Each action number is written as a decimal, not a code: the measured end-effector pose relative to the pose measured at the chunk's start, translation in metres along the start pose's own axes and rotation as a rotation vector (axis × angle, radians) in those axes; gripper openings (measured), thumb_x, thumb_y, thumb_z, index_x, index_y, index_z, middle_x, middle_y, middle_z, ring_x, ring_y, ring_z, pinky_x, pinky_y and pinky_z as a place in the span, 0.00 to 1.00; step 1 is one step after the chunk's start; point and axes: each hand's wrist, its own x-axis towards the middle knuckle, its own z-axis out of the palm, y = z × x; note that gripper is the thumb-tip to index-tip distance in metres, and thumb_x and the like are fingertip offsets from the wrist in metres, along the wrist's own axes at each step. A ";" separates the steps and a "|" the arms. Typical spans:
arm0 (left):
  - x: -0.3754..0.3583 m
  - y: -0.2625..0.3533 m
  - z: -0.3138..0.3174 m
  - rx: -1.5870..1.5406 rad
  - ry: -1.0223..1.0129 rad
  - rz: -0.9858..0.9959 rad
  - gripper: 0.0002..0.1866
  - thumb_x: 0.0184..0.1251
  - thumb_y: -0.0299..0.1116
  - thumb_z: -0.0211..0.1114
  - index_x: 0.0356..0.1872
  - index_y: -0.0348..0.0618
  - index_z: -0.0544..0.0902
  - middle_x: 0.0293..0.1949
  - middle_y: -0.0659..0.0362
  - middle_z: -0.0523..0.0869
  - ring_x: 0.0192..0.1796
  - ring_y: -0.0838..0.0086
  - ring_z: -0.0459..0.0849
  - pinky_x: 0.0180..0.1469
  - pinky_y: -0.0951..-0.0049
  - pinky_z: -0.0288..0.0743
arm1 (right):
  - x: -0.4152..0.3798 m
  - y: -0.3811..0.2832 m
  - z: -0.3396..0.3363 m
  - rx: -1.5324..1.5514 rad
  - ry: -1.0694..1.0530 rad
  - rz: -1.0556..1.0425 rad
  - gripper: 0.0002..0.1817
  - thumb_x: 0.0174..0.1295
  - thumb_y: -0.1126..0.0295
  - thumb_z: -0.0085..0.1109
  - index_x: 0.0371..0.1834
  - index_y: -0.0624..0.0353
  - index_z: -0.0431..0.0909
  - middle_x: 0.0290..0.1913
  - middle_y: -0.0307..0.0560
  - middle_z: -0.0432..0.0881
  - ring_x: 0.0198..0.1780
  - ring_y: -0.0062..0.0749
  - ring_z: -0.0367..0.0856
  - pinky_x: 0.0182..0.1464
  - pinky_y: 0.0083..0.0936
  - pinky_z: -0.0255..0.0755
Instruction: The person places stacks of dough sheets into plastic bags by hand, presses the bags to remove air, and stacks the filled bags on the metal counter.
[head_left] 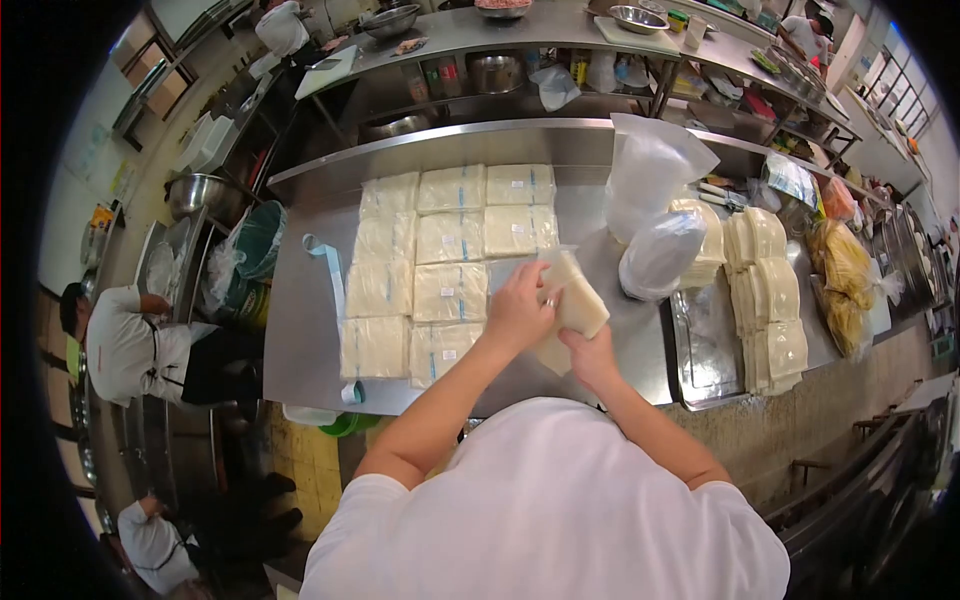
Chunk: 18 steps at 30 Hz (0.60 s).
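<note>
Both of my hands are at a pale, flat stack (pixel 582 306) with clear plastic around its upper part, over the steel table (pixel 640 375). My left hand (pixel 521 308) grips the plastic at the stack's left side. Around the stack's lower end, my right hand (pixel 592 358) has its fingers closed. To the left lie rows of pale packets (pixel 449 238) in clear wrap with blue print. Stacks of pale sheets (pixel 768 300) stand at the right, partly on a metal tray (pixel 700 345).
Beyond my hands stand clear plastic bags (pixel 655 170). A blue-white strip (pixel 333 270) lies left of the packets. Yellowish bags (pixel 845 275) are at the far right. One person (pixel 135 345) stands at the left, another (pixel 283 30) at the back left.
</note>
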 end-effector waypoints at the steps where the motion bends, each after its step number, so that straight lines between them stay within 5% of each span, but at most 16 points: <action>1: 0.006 0.004 0.002 -0.071 -0.003 0.019 0.13 0.57 0.23 0.64 0.45 0.42 0.83 0.35 0.52 0.82 0.35 0.54 0.84 0.38 0.57 0.78 | -0.003 -0.005 0.003 -0.116 -0.032 0.028 0.27 0.58 0.82 0.58 0.64 0.69 0.72 0.55 0.52 0.83 0.56 0.38 0.82 0.59 0.32 0.75; 6: 0.005 0.010 0.006 -0.060 -0.070 0.268 0.12 0.56 0.21 0.63 0.41 0.43 0.85 0.35 0.52 0.83 0.35 0.54 0.83 0.37 0.58 0.78 | 0.002 0.022 0.003 -0.246 -0.122 -0.063 0.25 0.62 0.81 0.59 0.65 0.63 0.72 0.58 0.46 0.80 0.57 0.34 0.81 0.62 0.33 0.73; 11: -0.029 0.018 0.009 -0.182 -0.135 0.408 0.16 0.52 0.20 0.62 0.43 0.44 0.86 0.35 0.52 0.82 0.35 0.53 0.83 0.37 0.57 0.78 | 0.014 0.034 -0.010 0.357 -0.067 0.158 0.27 0.60 0.86 0.57 0.65 0.64 0.71 0.57 0.47 0.80 0.59 0.36 0.80 0.59 0.35 0.75; 16: -0.052 -0.028 0.017 0.095 0.013 0.019 0.12 0.52 0.25 0.65 0.41 0.44 0.82 0.38 0.51 0.82 0.38 0.50 0.83 0.37 0.53 0.77 | 0.012 0.014 -0.012 0.260 -0.004 0.169 0.30 0.57 0.88 0.54 0.66 0.63 0.69 0.59 0.50 0.79 0.60 0.43 0.80 0.62 0.42 0.76; 18: -0.055 -0.038 0.010 0.169 -0.094 -0.121 0.09 0.54 0.27 0.64 0.38 0.44 0.82 0.37 0.50 0.83 0.39 0.48 0.84 0.39 0.50 0.77 | 0.016 0.011 -0.013 0.325 0.037 0.192 0.31 0.56 0.88 0.53 0.66 0.62 0.69 0.59 0.51 0.79 0.60 0.46 0.80 0.63 0.45 0.76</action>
